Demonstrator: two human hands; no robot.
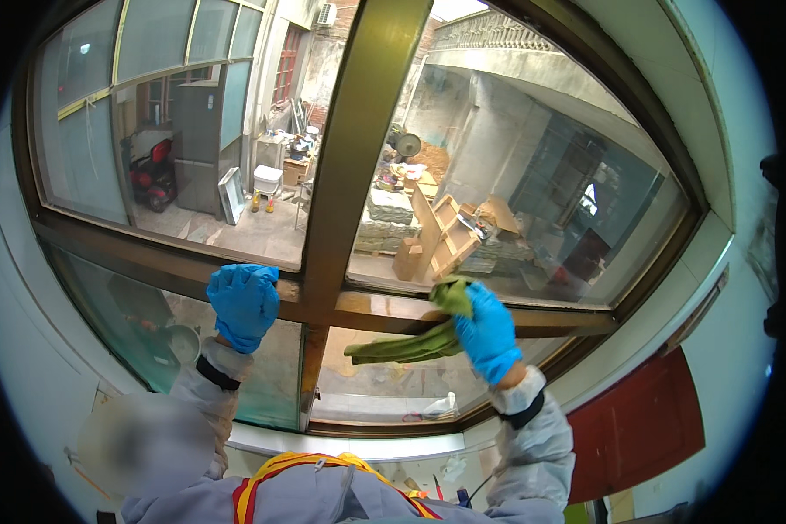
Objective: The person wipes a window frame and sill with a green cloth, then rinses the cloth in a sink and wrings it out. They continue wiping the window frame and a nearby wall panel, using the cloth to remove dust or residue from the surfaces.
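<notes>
A large brown metal-framed window [327, 150] stands before me, with a thick upright post crossing a horizontal rail [380, 306]. My left hand [243, 308], in a blue disposable glove, is curled over the rail left of the post. In my right hand [488, 334], also gloved in blue, is a green cloth [406, 347]. Part of it is bunched at the rail under the right upper pane [563, 216]; a long tail hangs out to the left, across the lower opening. White protective sleeves and black wristbands cover both forearms.
A white sill [347, 445] runs below the window, with small tools partly hidden below my chest. At the right is a dark red panel [635, 419]. Through the glass, a yard holds a grey cabinet [196, 147], a white bucket [268, 179] and wooden crates [455, 242]. A blurred patch covers the lower left.
</notes>
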